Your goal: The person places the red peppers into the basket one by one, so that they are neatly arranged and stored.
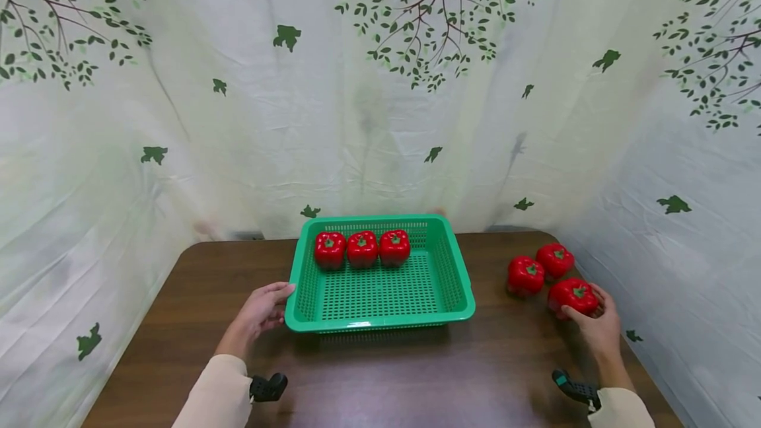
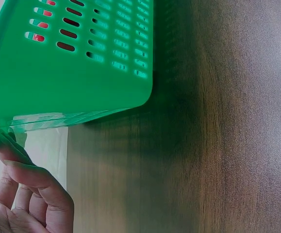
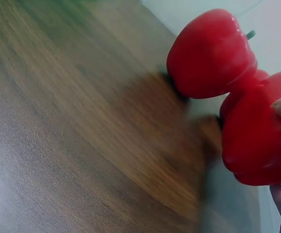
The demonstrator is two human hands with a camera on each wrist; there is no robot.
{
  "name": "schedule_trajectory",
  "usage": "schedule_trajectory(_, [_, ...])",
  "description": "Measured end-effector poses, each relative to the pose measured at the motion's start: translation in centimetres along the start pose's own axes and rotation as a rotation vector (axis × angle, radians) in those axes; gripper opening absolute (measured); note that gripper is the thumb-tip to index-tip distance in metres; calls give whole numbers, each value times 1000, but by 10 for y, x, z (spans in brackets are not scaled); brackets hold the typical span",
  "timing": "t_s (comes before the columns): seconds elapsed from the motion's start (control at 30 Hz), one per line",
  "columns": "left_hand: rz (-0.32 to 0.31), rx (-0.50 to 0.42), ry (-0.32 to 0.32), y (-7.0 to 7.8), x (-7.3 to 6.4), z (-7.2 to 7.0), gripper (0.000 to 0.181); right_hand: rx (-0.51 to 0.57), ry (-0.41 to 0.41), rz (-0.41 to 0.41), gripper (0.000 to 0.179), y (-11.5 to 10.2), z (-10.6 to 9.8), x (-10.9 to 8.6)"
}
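Brown desk (image 1: 404,382), pale leaf-printed sheeting (image 1: 357,117) behind; one green basket (image 1: 380,292), lower centre of frame.
Contents: three red peppers (image 1: 362,249) in a row, upper left of the basket's interior. Left hand (image 1: 264,309): thumb and fingers nearly closed, pinching the basket's left rim. Lower right of frame: two loose peppers (image 1: 526,276) on the desk; just below them, one gripped pepper (image 1: 571,296), right hand (image 1: 600,329) part-open to its width, thumb and fingers curled round it.

I saw that the left sleeve (image 1: 215,393) was plain and cream-coloured, and the right sleeve (image 1: 621,408) had the same colour. The left wrist device (image 1: 269,387) was black with a rounded end; the right wrist device (image 1: 578,390), also black, carried a small teal patch (image 1: 561,380).
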State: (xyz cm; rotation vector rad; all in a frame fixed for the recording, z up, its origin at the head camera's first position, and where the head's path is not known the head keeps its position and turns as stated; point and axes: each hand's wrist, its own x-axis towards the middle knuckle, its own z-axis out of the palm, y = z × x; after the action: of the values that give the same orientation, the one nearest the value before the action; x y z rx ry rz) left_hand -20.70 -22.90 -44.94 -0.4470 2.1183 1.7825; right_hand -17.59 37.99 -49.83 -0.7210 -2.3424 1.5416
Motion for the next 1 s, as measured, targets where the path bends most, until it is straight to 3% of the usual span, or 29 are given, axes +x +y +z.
schedule_trajectory(0.33, [-8,-5,11,1,1,3,52,61,42,39,78,-13,-12,-14])
schedule_trajectory(1.0, [-3,-17,15,-2,1,0,51,124,30,-53,77,-40,-6,-18])
